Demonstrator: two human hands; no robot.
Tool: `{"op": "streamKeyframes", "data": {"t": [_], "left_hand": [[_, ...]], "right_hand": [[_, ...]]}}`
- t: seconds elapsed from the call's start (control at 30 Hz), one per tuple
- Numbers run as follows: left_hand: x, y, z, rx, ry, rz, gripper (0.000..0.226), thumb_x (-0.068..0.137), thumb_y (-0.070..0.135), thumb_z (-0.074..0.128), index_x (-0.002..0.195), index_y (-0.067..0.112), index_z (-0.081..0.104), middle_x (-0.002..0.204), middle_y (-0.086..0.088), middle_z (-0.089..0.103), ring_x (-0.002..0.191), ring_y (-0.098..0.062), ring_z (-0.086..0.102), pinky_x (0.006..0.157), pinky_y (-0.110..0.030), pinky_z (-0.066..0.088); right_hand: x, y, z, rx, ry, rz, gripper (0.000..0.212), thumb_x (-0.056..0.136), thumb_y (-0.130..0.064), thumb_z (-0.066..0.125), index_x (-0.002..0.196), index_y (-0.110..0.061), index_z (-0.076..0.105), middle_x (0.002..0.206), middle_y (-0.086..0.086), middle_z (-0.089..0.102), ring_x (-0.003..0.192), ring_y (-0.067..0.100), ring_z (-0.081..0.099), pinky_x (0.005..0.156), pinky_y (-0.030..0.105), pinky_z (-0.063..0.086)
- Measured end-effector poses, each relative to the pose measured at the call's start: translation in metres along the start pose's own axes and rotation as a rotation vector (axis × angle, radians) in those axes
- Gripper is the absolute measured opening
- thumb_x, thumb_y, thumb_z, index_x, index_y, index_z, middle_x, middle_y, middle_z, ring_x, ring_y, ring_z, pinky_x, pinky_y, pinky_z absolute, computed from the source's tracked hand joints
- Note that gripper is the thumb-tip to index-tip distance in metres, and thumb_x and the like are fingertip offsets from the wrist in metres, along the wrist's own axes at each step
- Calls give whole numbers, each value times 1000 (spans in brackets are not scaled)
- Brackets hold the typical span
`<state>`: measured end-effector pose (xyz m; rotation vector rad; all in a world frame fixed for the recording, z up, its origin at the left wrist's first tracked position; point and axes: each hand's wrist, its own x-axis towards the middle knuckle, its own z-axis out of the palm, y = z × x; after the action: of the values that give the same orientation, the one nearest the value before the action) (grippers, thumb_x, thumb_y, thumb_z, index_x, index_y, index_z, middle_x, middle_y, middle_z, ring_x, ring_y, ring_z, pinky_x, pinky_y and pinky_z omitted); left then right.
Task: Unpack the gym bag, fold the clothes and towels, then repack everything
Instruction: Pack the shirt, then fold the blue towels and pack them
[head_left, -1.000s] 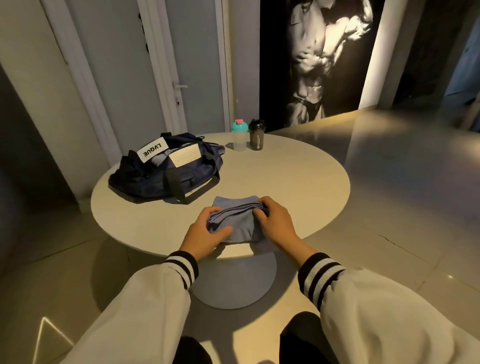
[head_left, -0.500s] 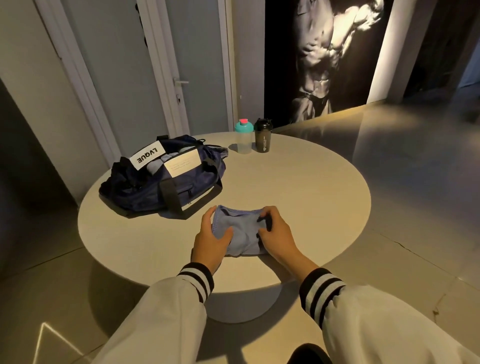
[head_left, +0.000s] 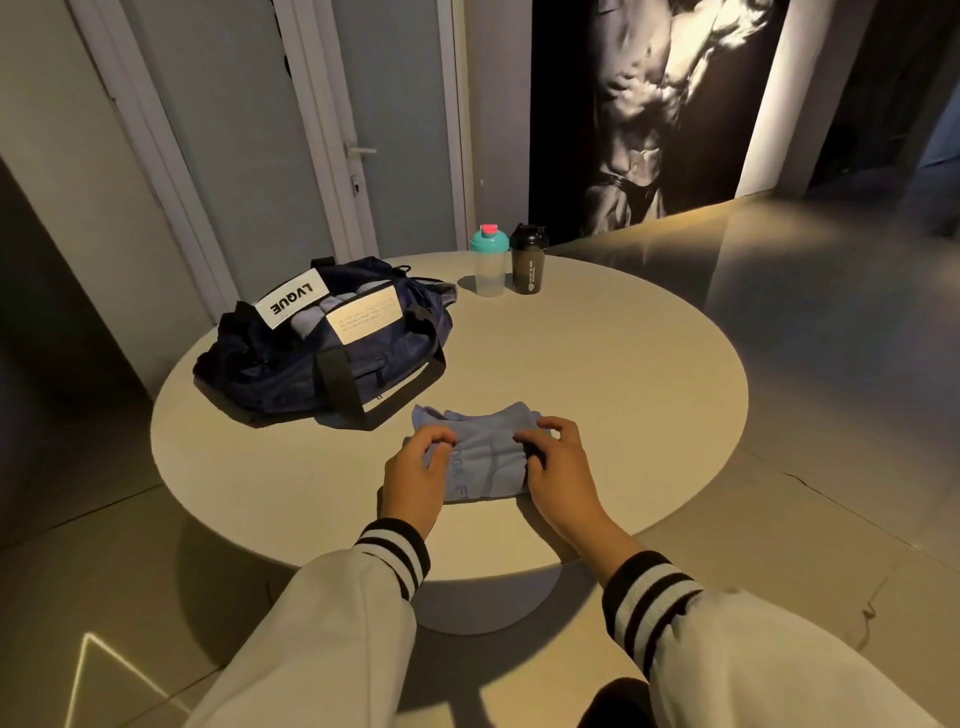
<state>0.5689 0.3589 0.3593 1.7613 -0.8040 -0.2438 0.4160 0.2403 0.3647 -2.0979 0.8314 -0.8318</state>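
My left grip (head_left: 415, 475) and right grip (head_left: 558, 467) are both curled narrow, pinching opposite edges of the folded blue garment (head_left: 483, 460), which lies on the surface (head_left: 597, 374) just beside the gym bag (head_left: 322, 358).

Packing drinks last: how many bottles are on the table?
2. A teal-lidded clear bottle and a black bottle stand side by side at the far edge of the table, right of the gym bag. Others may be hidden inside the bag.

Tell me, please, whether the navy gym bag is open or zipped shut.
Open: the gym bag gapes at the top, and pale cloth shows inside it.
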Motion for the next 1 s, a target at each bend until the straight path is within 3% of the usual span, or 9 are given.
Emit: {"op": "streamKeyframes", "data": {"t": [0.1, 0.17, 0.27, 0.33, 0.47, 0.63, 0.8, 0.9, 1.0], "left_hand": [[-2, 1, 2, 3, -14, 10, 18, 106, 31, 49, 108, 38, 66, 117, 1, 66, 106, -17, 64, 79, -28, 57], [-2, 2, 2, -21, -22, -5, 18, 106, 32, 50, 114, 38, 64, 122, 2, 65, 111, -18, 63, 82, -27, 57], [-5, 4, 4, -70, -85, -44, 29, 103, 26, 55, 131, 36, 58, 128, 3, 59, 115, -19, 60, 86, -27, 57], [-5, 3, 5, -34, -123, -35, 39, 102, 23, 56, 138, 36, 53, 132, 1, 58, 117, -21, 60, 94, -34, 57], [-1, -4, 6, -38, -113, -26, 38, 102, 22, 48, 127, 50, 54, 133, -2, 60, 118, -24, 61, 95, -46, 57], [2, -9, 7, 84, -25, -9, 36, 105, 16, 42, 126, 36, 64, 133, -2, 59, 118, -24, 60, 97, -48, 56], [0, -7, 10, 154, -21, -23, 34, 106, 20, 46, 137, 19, 59, 153, -6, 42, 134, -29, 48, 109, -48, 47], [-4, -3, 10, 181, -55, -1, 44, 103, 18, 54, 146, 15, 50, 161, -4, 27, 139, -29, 41, 113, -45, 41], [-6, -2, 9, 372, -49, 41, 44, 103, 20, 51, 146, 28, 49, 164, 0, 18, 141, -27, 33, 118, -45, 34]], "right_hand": [[-5, -1, -1, 36, 67, 3, 30, 99, -2, 47, 123, -7, 64, 140, 1, 36, 104, 7, 49, 83, -3, 36], [-7, -2, -2, 52, 92, 45, 32, 98, -4, 48, 128, -5, 60, 132, -2, 45, 101, 5, 56, 79, 10, 46], [-7, 1, 0, 10, 103, 56, 39, 94, -7, 50, 132, -10, 58, 141, 9, 41, 112, 31, 56, 82, 20, 41], [-7, 1, 0, -9, 88, 37, 37, 98, -9, 46, 133, -13, 57, 145, 4, 33, 101, 24, 56, 84, 21, 42], [-10, -3, 0, -102, 111, -36, 28, 97, -5, 47, 119, -20, 54, 131, -2, 31, 82, 21, 57, 75, 33, 53], [-9, 9, 6, -90, 95, -8, 15, 95, -1, 48, 104, -9, 58, 112, -4, 43, 73, -1, 53, 63, 16, 43], [-9, 10, 8, -127, 82, -43, 23, 95, -9, 54, 114, -12, 67, 109, -12, 47, 91, 16, 55, 68, 9, 39], [-11, 10, 6, -339, 97, -142, 27, 96, -14, 52, 113, -18, 72, 120, 1, 56, 94, 31, 56, 75, 29, 37], [-13, 5, 5, -435, 113, -184, 35, 92, -23, 43, 111, -22, 72, 132, 10, 56, 113, 35, 52, 86, 37, 31]]}}
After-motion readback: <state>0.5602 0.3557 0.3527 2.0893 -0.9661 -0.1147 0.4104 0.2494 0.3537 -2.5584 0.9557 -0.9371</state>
